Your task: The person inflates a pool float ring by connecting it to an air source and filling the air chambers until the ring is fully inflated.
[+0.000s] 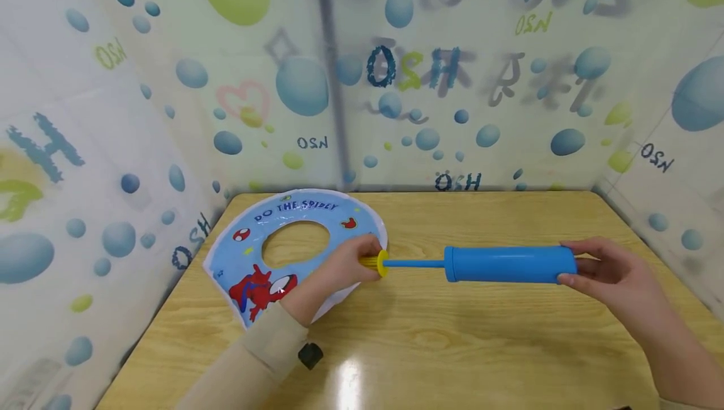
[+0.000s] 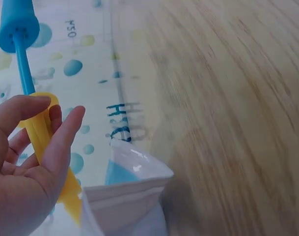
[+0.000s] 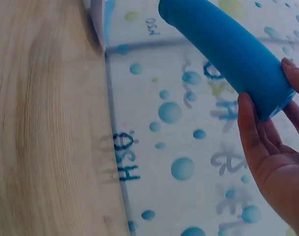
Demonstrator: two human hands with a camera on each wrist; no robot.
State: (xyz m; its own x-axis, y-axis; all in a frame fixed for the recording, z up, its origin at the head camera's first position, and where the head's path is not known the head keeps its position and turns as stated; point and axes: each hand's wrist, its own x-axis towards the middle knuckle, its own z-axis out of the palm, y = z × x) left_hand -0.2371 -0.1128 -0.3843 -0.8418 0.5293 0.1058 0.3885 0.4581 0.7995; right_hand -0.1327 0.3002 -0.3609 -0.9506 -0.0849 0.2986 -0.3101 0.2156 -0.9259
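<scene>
A blue hand pump (image 1: 509, 264) is held level above the table, its thin rod drawn partly out to the left. My left hand (image 1: 349, 259) grips the yellow handle (image 2: 39, 130) at the rod's end. At the other end, my right hand (image 1: 613, 278) holds the blue barrel (image 3: 232, 54) between thumb and fingers. Behind and below the left hand lies a flat light-blue swim ring (image 1: 237, 256) with a red cartoon figure and lettering. It looks limp, and part of its near edge is hidden by the left arm.
The wooden table (image 1: 424, 347) meets patterned curtain walls (image 1: 481, 102) at the back and both sides. A small black object (image 1: 310, 355) shows at the left sleeve's cuff.
</scene>
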